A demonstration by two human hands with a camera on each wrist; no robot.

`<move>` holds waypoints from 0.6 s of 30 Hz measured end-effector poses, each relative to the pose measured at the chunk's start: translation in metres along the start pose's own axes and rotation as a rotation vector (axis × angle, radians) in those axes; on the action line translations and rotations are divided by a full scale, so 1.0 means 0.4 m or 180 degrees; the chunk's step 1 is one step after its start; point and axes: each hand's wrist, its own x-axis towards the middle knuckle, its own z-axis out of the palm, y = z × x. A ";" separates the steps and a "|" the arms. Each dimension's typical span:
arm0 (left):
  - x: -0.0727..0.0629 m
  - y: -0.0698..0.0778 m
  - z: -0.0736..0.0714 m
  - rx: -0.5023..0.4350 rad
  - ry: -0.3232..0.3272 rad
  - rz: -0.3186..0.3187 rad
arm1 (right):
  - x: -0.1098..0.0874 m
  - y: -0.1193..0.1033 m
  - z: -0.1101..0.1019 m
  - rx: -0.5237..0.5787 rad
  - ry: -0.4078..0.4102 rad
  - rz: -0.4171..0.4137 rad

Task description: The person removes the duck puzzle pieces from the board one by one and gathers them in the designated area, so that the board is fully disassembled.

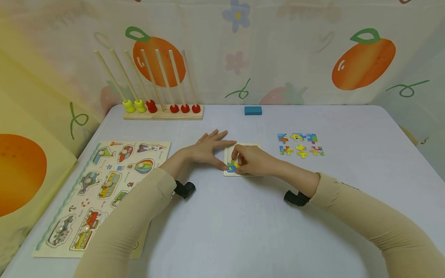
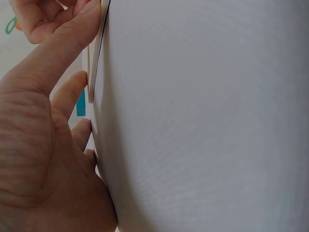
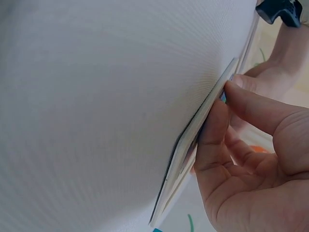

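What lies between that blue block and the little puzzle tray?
Only bare tablecloth lies between the blue block and the puzzle tray, in the head view.

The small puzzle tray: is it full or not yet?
Not full: the puzzle tray shows bare pale board beyond the blue puzzle piece at its near left corner; the right hand hides part.

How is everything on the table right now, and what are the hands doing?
Left hand: fingers spread, thumb at the small tray.
Right hand: pinching a puzzle piece at the tray.
Small tray: flat, partly hidden by the hands.
Loose pieces: six, laid in two rows.
Rod stand: upright, one rod bare, beads low on the others.
Blue block: lying near the far edge.
Picture board: flat, partly covered by the left sleeve.
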 end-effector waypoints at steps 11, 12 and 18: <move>-0.001 0.005 -0.003 -0.0022 0.0000 -0.0028 | 0.001 0.004 0.002 -0.0009 0.0064 -0.0113; -0.001 0.006 -0.003 -0.0018 0.0000 -0.0030 | 0.000 0.004 0.003 -0.0007 0.0067 -0.0113; -0.003 0.004 -0.003 -0.0008 0.0012 -0.0013 | 0.000 0.004 0.002 0.0027 0.0072 -0.0129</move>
